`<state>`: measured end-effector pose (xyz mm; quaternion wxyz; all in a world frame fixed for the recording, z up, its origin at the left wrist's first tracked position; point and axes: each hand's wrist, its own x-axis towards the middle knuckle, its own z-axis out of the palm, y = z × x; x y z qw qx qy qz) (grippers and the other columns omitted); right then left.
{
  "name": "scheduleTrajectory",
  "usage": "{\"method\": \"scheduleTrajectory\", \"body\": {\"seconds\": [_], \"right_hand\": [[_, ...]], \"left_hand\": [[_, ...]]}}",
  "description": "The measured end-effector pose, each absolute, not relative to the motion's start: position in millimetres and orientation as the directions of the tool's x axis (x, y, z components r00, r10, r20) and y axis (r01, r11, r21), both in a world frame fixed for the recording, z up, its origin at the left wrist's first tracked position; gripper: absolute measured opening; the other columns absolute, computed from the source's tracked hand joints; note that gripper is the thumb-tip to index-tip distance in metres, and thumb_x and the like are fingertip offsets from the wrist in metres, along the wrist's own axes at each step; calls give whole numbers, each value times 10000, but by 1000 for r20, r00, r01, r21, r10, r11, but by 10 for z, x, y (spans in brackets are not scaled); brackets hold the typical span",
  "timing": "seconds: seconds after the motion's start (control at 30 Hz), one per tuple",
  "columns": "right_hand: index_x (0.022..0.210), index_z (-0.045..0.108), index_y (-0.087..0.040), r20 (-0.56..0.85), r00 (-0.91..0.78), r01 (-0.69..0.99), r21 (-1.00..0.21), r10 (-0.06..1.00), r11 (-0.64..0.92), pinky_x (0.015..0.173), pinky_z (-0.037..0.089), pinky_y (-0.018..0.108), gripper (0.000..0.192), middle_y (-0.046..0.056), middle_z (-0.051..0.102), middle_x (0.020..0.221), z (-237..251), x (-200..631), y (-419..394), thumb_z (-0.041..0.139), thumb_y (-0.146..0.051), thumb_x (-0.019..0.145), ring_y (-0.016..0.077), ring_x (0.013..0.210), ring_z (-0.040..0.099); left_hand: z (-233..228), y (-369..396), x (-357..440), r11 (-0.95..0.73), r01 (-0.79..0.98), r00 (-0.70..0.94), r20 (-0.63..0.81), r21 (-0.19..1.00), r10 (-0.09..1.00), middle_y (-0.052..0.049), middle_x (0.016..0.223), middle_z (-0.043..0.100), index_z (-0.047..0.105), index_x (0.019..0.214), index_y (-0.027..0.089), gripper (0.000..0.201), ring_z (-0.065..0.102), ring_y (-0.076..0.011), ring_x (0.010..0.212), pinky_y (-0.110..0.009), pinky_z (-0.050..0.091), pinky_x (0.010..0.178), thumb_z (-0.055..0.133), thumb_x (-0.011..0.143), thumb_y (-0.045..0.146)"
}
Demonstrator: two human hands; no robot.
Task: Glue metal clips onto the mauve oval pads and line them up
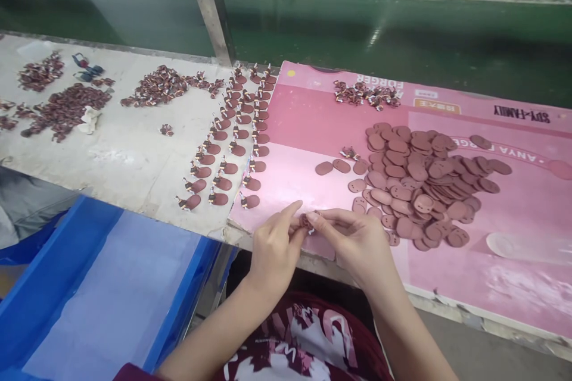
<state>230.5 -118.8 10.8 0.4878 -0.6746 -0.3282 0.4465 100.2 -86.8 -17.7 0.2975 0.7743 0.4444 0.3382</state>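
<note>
My left hand and my right hand meet at the table's near edge, both pinching one small brown figure piece between their fingertips. Just right of my right hand lies a big heap of flat brown oval discs on a pink printed sheet. To the left, finished pieces, each a small figure on an oval disc, stand in three rows. A small pile of loose figures lies at the far side of the sheet.
More heaps of brown figures lie on the worn white tabletop at left. A blue bin with a pale liner sits below the table's edge. A metal post rises behind, before a green belt.
</note>
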Motion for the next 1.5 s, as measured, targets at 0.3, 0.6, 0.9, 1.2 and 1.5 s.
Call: {"method": "scheduleTrajectory", "body": {"seconds": [0.3, 0.6, 0.9, 1.2, 1.5], "right_hand": [[709, 753, -175, -291, 380, 50, -941, 878, -334, 639, 589, 267, 210, 75, 742, 739, 123, 2285, -1165, 706, -380, 707, 221, 678, 718], [702, 749, -175, -271, 387, 133, -929, 881, -345, 621, 586, 281, 232, 78, 740, 728, 156, 2283, -1158, 689, -398, 714, 229, 670, 716], [711, 738, -180, -275, 360, 166, -922, 892, -351, 637, 579, 282, 234, 64, 741, 737, 157, 2289, -1159, 662, -400, 737, 223, 687, 715], [714, 739, -182, -338, 323, 154, -903, 884, -402, 669, 576, 319, 254, 69, 742, 749, 158, 2345, -1127, 675, -428, 708, 247, 730, 715], [748, 746, -163, -330, 303, 118, -918, 894, -379, 673, 579, 315, 257, 82, 744, 768, 162, 2328, -1093, 669, -407, 723, 238, 715, 712]], "left_hand": [[-15, -854, 1098, -17, 499, 230, -114, 867, 967, -3, 732, 755, 725, 833, 191, 255, 705, -159, 637, -265, 568, 632, 656, 717, -25], [-78, -899, 1085, -103, 522, 221, -17, 847, 975, -41, 733, 747, 734, 824, 155, 244, 690, -175, 636, -279, 553, 620, 636, 708, -35], [-90, -897, 1081, -146, 523, 228, 27, 840, 973, -31, 717, 738, 730, 800, 162, 235, 678, -166, 626, -268, 541, 608, 636, 708, -32], [-73, -856, 1056, -81, 458, 249, -40, 885, 968, -8, 708, 744, 733, 801, 191, 213, 688, -159, 632, -263, 547, 624, 670, 719, 4], [-50, -792, 1026, 11, 349, 294, -121, 937, 948, 21, 710, 756, 740, 833, 222, 275, 701, -130, 620, -221, 574, 617, 656, 713, -10]]}}
